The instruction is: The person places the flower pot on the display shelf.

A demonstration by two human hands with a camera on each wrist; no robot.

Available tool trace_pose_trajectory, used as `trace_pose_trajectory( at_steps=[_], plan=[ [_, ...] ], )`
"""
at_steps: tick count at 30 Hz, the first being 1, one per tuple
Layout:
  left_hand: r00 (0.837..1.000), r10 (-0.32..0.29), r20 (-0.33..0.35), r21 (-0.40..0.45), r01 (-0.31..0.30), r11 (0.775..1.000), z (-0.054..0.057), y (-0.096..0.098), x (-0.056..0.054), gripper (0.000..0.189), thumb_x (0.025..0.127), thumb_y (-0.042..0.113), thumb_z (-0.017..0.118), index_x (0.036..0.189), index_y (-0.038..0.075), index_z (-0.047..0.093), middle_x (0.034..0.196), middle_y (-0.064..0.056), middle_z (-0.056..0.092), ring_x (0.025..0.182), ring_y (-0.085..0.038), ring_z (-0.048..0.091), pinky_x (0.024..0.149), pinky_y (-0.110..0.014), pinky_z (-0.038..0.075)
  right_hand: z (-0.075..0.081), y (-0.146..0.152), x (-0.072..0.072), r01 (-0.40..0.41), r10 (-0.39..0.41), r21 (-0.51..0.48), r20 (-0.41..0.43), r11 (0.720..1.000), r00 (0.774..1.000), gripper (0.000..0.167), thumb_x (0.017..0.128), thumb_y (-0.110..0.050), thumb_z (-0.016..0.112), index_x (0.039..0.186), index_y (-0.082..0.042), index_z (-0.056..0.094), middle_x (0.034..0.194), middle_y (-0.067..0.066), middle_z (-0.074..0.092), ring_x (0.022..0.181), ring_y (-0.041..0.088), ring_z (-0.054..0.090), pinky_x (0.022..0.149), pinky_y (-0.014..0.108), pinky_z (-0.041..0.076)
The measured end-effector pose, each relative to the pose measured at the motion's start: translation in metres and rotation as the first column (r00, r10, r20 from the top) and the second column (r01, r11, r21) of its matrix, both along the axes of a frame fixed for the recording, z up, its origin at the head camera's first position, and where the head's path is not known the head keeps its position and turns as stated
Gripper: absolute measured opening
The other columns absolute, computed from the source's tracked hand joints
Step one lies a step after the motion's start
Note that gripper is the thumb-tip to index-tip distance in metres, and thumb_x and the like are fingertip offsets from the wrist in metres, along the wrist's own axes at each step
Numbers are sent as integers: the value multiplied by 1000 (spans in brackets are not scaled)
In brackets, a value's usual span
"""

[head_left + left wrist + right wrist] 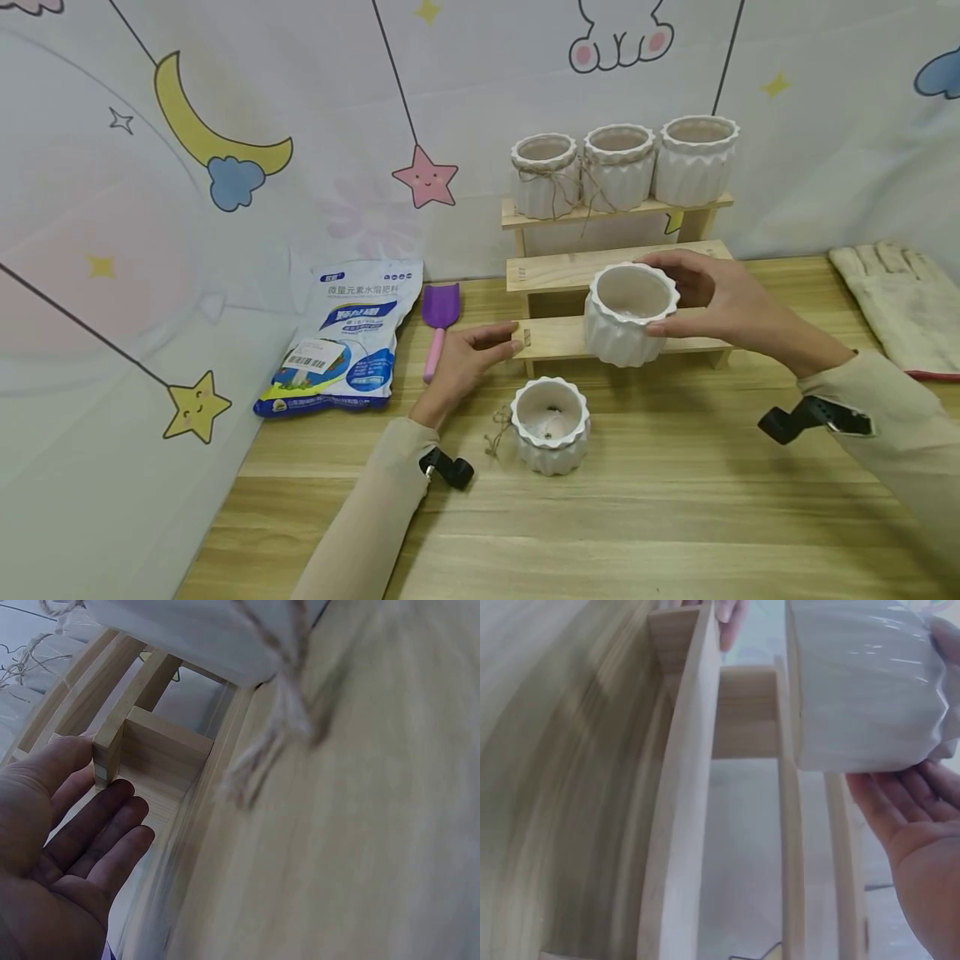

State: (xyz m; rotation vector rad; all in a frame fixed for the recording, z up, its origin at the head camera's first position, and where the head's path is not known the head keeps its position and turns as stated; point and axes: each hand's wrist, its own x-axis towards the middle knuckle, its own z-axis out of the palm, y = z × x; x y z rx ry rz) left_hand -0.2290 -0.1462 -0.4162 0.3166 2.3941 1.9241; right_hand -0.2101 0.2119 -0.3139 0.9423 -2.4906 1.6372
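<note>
In the head view my right hand point(723, 304) grips a white fluted ceramic flower pot point(624, 337) by its right side. The pot is upright in front of the lower steps of a wooden three-tier plant stand point(551, 337). In the right wrist view the pot point(866, 690) is beside the stand's boards, with my fingers spread along it. My left hand point(468, 358) holds the left end of the lowest step. The left wrist view shows thumb and fingers point(112, 825) on either side of that board end. A second white pot point(551, 454) with twine stands on the table nearer me.
On the top step stand three white pots point(618, 175), two tied with twine. Left of the stand are a purple toy shovel point(441, 307) and a fertilizer bag point(348, 333). White work gloves point(900, 292) lie at the right. A printed cloth point(480, 92) hangs behind the table.
</note>
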Motion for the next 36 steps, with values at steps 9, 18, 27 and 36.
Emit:
trace_pose_trajectory(
  at_steps=[9, 18, 27, 36],
  plan=[
    [1000, -1, 1, -1, 1, 1000, 0, 0, -1, 37, 94, 12, 83, 130, 4, 75, 126, -11, 76, 118, -25, 71, 99, -34, 56, 8, -5, -9, 85, -85, 3, 65, 996, 994, 70, 83, 2, 90, 146, -5, 58, 130, 12, 68, 112, 17, 70, 83, 27, 62],
    [1000, -1, 6, 3, 1, 1000, 1, 0, 0, 38, 94, 12, 83, 130, 4, 75, 125, -11, 76, 117, -25, 71, 99, -33, 56, 13, -10, -20, 154, -153, -6, 68, 988, 986, 69, 86, -7, 90, 147, -8, 58, 136, 10, 65, 122, 14, 66, 95, 20, 55],
    [1000, -2, 0, -2, 2, 1000, 0, 0, 0, 37, 94, 13, 83, 129, 4, 76, 125, -11, 76, 116, -25, 72, 99, -33, 56, 15, -16, -35, 218, -218, 13, 85, 976, 972, 70, 86, -13, 91, 148, -8, 58, 138, 9, 63, 122, 13, 65, 98, 17, 52],
    [1000, -3, 1, 5, 3, 1000, -1, 0, -1, 37, 94, 13, 83, 129, 4, 75, 126, -12, 75, 116, -27, 72, 100, -34, 56, 15, -20, -46, 229, -228, 4, 108, 974, 968, 68, 88, -16, 90, 147, -8, 57, 137, 10, 64, 121, 16, 66, 94, 17, 54]
  ],
)
